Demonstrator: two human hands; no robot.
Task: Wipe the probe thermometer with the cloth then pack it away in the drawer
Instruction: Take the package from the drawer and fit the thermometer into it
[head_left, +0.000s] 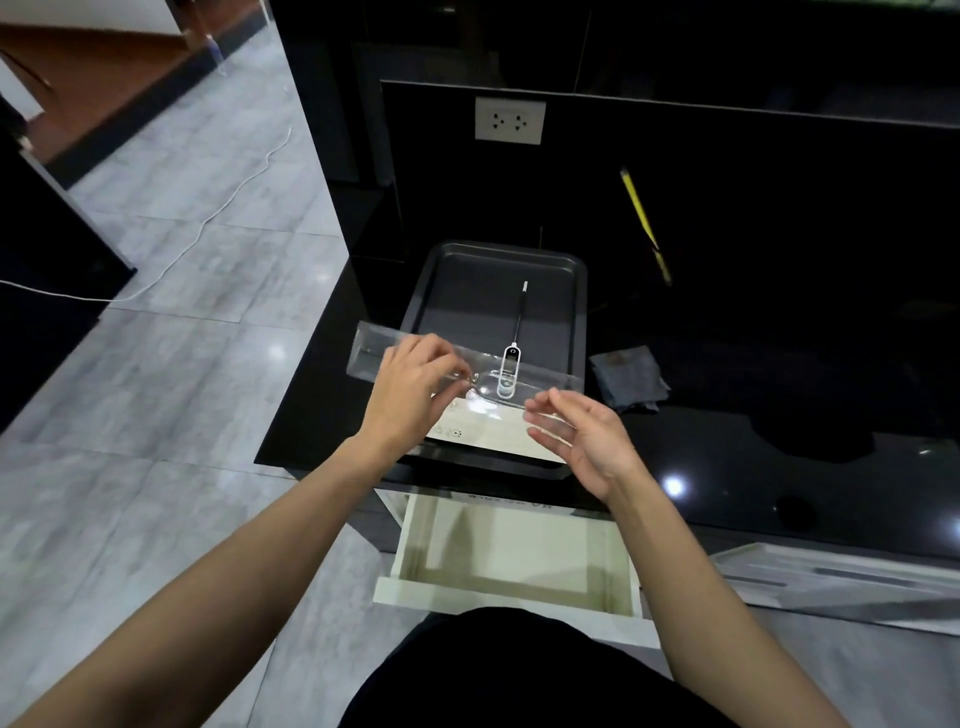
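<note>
Counter (779, 395): glossy black worktop; it carries everything below except the drawer.
Drawer (511, 558): pale and pulled open just under the counter edge, in front of the person; nothing shows inside it.
Baking tray (449, 291): dark metal, shallow, sitting on the counter directly above the drawer.
Clear plastic case (374, 345): a long transparent blister piece held across the tray's near edge, with a white card or box part beneath it; how the 2 join cannot be told.
Cloth (628, 376): grey and folded, lying on the counter just right of the tray, touched by neither hand.
Left hand (415, 384): fingers pinched narrow on the clear plastic case near its middle.
Right hand (587, 434): fingers spread wide at the case's right end, touching or almost touching its edge; whether it grips cannot be told.
Probe thermometer (511, 364): white oval head at the tray's near side, seen through the case, with a thin dark shaft running away across the tray floor to a pale tip.
Handling: it looks light and stiff. The shaft is slim, probably smooth, and likely to bend or roll under force, so the broad head is the safer place to hold while the cloth runs along the shaft. The case looks thin, springy and slippery.
</note>
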